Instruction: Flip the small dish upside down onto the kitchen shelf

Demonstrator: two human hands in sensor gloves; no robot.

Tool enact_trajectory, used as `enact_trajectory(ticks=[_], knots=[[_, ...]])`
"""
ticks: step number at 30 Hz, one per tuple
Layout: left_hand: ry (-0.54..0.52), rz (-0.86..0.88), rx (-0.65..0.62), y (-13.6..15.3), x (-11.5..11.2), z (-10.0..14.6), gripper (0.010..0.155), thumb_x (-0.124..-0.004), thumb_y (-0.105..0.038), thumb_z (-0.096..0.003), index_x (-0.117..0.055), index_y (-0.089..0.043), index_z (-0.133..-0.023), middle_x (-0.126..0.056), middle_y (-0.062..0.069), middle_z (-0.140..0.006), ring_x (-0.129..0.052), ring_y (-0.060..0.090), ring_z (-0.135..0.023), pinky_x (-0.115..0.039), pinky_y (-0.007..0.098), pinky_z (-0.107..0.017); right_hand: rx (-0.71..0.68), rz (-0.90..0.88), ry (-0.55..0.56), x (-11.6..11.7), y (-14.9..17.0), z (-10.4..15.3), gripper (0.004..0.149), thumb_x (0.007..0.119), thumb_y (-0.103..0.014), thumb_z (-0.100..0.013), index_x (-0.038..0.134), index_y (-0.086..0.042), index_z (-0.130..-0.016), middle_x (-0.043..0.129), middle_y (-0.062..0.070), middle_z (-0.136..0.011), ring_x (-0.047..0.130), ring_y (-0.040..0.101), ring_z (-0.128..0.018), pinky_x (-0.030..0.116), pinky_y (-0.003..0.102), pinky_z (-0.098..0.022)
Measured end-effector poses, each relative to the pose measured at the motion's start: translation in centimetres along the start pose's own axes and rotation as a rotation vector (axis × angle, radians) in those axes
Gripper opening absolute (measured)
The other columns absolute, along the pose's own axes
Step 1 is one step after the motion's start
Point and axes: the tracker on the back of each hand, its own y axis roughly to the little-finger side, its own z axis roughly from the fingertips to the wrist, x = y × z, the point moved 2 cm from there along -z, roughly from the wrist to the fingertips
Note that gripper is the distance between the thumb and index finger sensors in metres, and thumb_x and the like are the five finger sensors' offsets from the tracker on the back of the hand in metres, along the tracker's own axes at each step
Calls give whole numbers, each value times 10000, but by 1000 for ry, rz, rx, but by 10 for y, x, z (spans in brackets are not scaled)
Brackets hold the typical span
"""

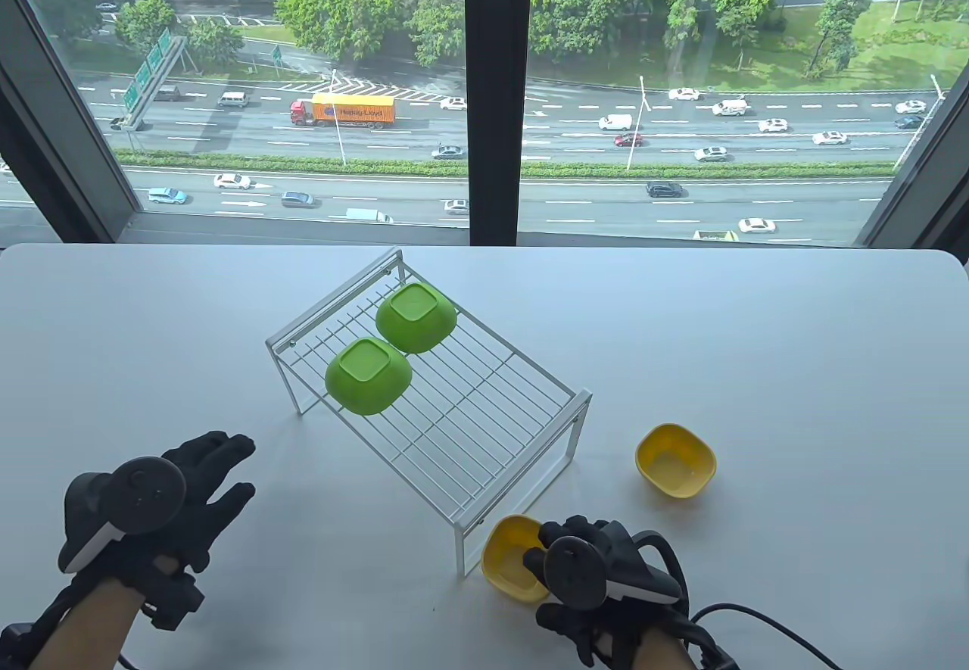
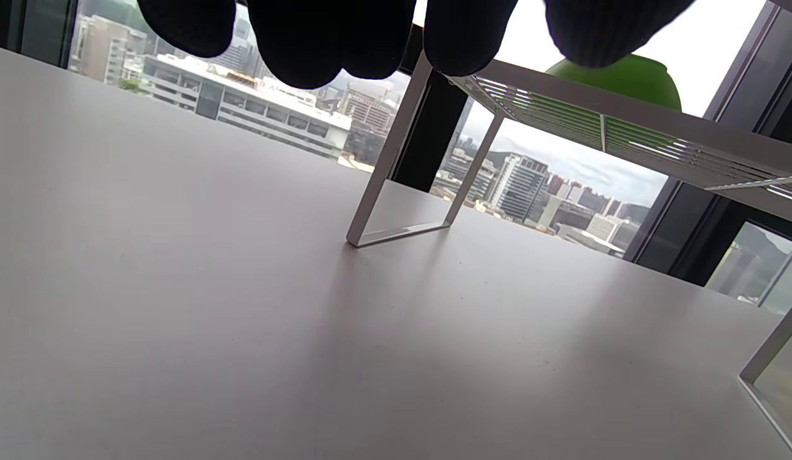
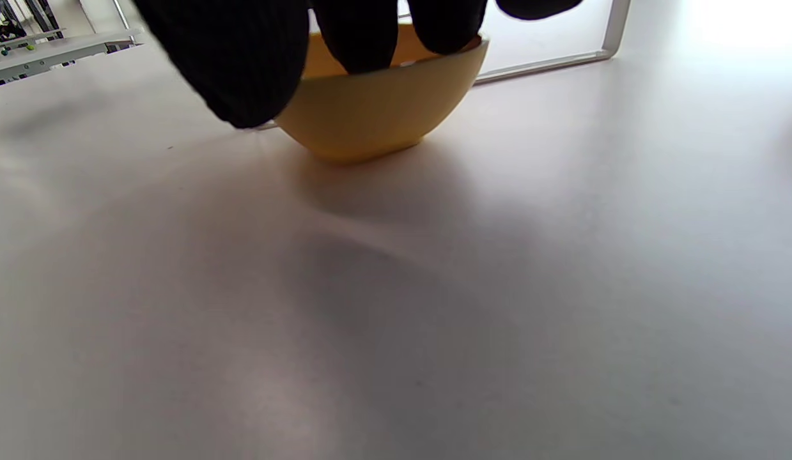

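Two yellow dishes sit upright on the table; your right hand (image 1: 598, 579) curls its fingers (image 3: 364, 38) over the nearer yellow dish (image 1: 511, 556) by the wire shelf's (image 1: 484, 412) leg. Pinch the rim firmly before turning it. Thumb contact is hidden. Your left hand (image 1: 151, 511) hovers spread.

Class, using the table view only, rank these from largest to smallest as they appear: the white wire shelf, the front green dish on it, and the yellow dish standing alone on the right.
1. White wire shelf, clearly largest.
2. Front green dish.
3. Lone yellow dish, close to the green in apparent size, so their order is unsure.
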Motion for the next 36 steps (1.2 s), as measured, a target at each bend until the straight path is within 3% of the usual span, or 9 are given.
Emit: enact_trajectory(ticks=[6, 16, 26, 36], knots=[[44, -20, 8, 1, -10, -3, 666, -708, -555, -447, -647, -304, -1062, -612, 73, -1151, -701, 370, -987, -644, 632, -729, -24, 168, 1, 7, -9, -10, 669, 880, -436, -456, 621, -241, -1041, 364, 101, -1189, 308, 426, -1037, 331, 658, -748], [52, -24, 7, 1, -12, -2, 664, -707, -554, -447, -652, -302, -1059, -617, 72, -1148, -704, 367, -985, -646, 631, -728, -59, 255, 106, 1, -16, -12, 486, 905, -401, -444, 779, -221, -877, 588, 78, -1135, 427, 400, -1049, 381, 656, -750], [67, -15, 9, 0, -13, -2, 661, -704, -554, -447, -656, -302, -1056, -625, 70, -1143, -707, 367, -983, -647, 630, -727, -54, 120, 146, -8, -11, -8, 434, 897, -386, -449, 793, -214, -835, 861, 91, -938, 773, 347, -906, 496, 644, -732], [64, 12, 18, 1, -14, -2, 662, -704, -550, -443, -664, -297, -1053, -628, 73, -1142, -704, 371, -983, -639, 635, -728, -70, 41, 178, -14, -10, 0, 459, 851, -343, -472, 767, -194, -898, 879, 87, -892, 773, 346, -889, 474, 649, -736]])
